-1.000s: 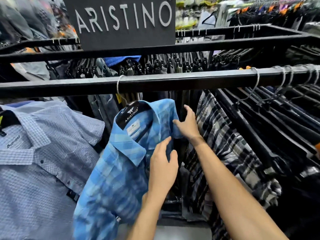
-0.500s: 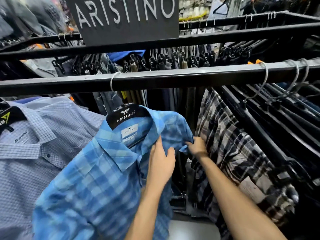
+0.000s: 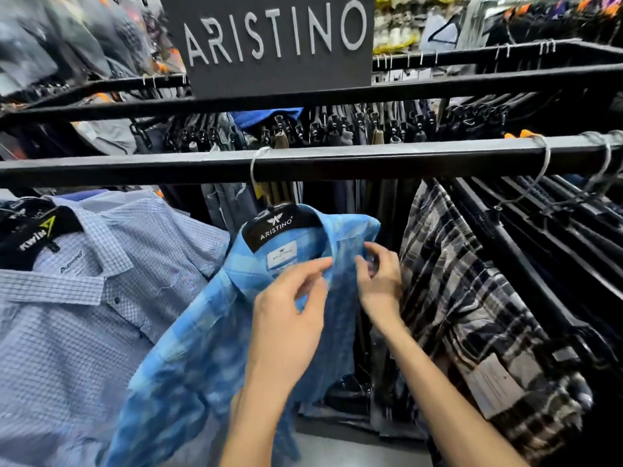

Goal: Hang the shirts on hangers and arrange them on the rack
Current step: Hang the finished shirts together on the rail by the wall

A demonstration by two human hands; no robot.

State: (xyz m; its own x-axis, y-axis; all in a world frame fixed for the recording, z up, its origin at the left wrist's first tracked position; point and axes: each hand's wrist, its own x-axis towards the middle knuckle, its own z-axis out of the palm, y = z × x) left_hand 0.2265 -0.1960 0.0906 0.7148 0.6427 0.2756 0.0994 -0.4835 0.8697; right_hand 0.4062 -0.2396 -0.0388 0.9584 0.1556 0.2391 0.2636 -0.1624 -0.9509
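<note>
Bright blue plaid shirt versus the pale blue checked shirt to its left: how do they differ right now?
The bright blue plaid shirt has broad blurred checks; the pale blue checked shirt has a fine small grid. The plaid one's hanger reads ARISTINO, the pale one's reads KWIN. Both hands, left hand and right hand, work at the plaid shirt's collar; nothing touches the pale shirt. Both hang on black hangers.

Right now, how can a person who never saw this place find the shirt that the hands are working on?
Find the grey ARISTINO sign, then the black rail below it. Under the sign hangs one bright blue plaid shirt on a black ARISTINO hanger. Its left neighbour is pale small-check, its right neighbour black-and-white plaid.
</note>
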